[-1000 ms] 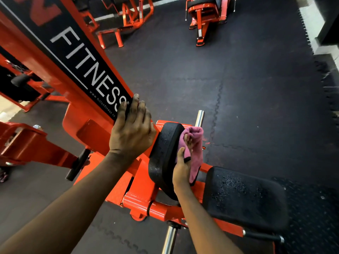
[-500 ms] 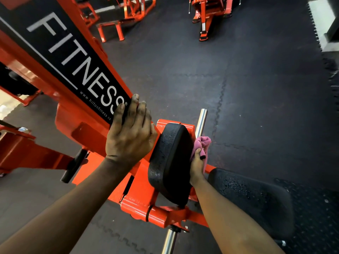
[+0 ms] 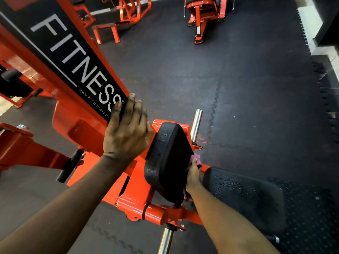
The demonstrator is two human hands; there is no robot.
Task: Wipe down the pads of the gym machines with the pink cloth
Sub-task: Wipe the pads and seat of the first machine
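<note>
A black upright pad (image 3: 167, 162), beaded with droplets, stands on the orange machine frame (image 3: 139, 206) in the middle of the view. Against the pad's right face, my right hand (image 3: 192, 176) holds the pink cloth (image 3: 194, 160); the pad hides most of both. A second black pad (image 3: 245, 197), also wet, lies flat at the lower right. Resting on the lower end of the slanted black panel (image 3: 73, 57) lettered FITNESS is my left hand (image 3: 126, 132), its fingers laid over the panel's edge.
A chrome bar (image 3: 195, 125) sticks out behind the upright pad and another chrome bar (image 3: 165, 241) below it. Dark rubber floor tiles (image 3: 238, 85) spread to the right. More orange machines (image 3: 201, 13) stand at the far end.
My right hand has slid the pink cloth downward along the right face of the upright pad, so less cloth shows. My left hand has stayed on the panel.
</note>
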